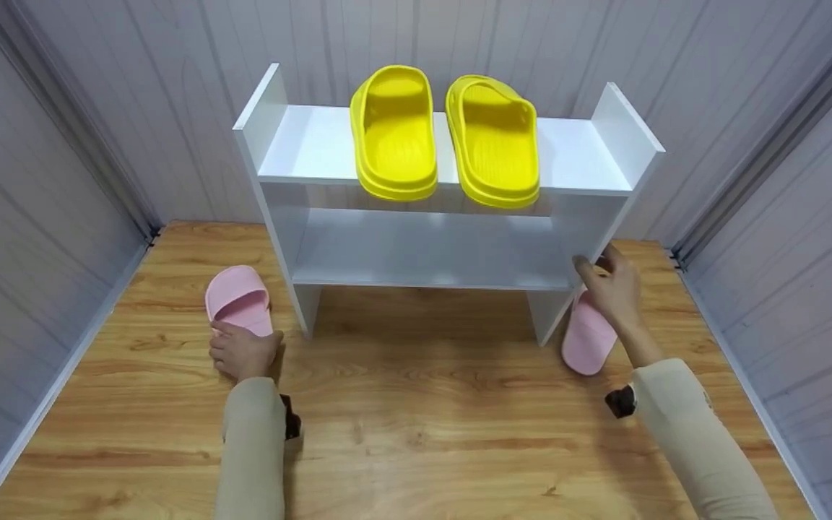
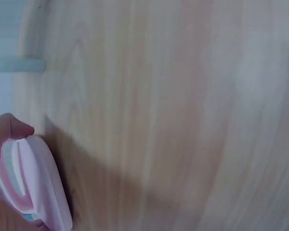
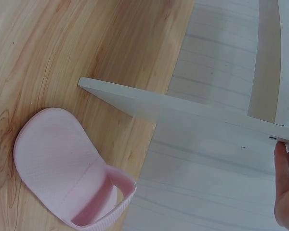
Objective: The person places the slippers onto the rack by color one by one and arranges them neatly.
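Note:
A pink slipper (image 1: pixel 246 310) lies on the floor left of the white shoe rack (image 1: pixel 423 249). My left hand (image 1: pixel 243 352) pinches its heel end, the thumb on one edge and fingers along the other in the left wrist view. Right of the rack is a second pink slipper (image 3: pixel 58 159), sole down, with my right hand (image 1: pixel 614 289) above its toe. This hand's thumb and bent fingers are at the front edge of the rack's right panel (image 3: pixel 207 139). Whether they grip it is unclear. A pair of yellow slippers (image 1: pixel 394 137) stands on the top shelf, heels forward.
The rack stands close to the grey back wall (image 1: pixel 192 144), on a wood-look floor (image 1: pixel 416 433). Side walls rise at the left (image 1: pixel 40 238) and right (image 1: pixel 799 253). The yellow heels jut past the top shelf's front edge.

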### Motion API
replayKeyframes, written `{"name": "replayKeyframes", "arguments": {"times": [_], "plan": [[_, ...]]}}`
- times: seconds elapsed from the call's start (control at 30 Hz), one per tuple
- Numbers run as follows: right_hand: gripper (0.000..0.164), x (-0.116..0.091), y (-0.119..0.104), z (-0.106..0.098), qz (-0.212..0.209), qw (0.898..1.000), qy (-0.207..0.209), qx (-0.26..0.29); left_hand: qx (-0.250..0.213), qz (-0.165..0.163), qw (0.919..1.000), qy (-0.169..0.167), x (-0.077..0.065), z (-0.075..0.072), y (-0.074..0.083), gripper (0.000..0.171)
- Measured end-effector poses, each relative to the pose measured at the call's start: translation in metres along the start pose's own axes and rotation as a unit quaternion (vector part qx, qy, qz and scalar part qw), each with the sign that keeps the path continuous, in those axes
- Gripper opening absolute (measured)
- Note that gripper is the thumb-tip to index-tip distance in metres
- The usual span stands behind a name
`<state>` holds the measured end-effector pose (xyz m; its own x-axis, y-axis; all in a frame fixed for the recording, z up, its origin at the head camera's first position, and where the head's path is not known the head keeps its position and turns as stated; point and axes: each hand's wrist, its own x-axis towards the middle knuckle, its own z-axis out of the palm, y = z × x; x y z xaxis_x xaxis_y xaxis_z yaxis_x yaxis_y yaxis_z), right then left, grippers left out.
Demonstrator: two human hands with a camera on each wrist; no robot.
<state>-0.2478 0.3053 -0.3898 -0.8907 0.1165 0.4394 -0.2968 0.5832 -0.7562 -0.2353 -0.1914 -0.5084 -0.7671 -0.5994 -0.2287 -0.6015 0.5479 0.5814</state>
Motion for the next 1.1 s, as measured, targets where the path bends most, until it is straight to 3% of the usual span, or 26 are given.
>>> {"name": "replayKeyframes", "arguments": {"times": [0.13, 0.43, 0.8, 1.1], "plan": [[0.035, 0.001, 0.006, 0.002, 0.003, 1.000, 0.002, -0.004, -0.004, -0.001, 0.9994, -0.034, 0.002, -0.009, -0.002, 0.105], [0.036, 0.000, 0.002, 0.001, 0.000, 1.000, 0.000, 0.004, -0.005, 0.019, 0.9971, -0.073, 0.008, -0.027, -0.005, 0.105], [0.036, 0.001, 0.008, 0.001, 0.004, 1.000, 0.004, 0.003, -0.016, 0.073, 0.9927, -0.094, 0.013, -0.041, -0.008, 0.102], [0.035, -0.006, -0.018, -0.002, 0.004, 1.000, -0.011, 0.011, 0.003, 0.116, 0.9823, -0.147, 0.014, -0.057, -0.019, 0.103]]}}
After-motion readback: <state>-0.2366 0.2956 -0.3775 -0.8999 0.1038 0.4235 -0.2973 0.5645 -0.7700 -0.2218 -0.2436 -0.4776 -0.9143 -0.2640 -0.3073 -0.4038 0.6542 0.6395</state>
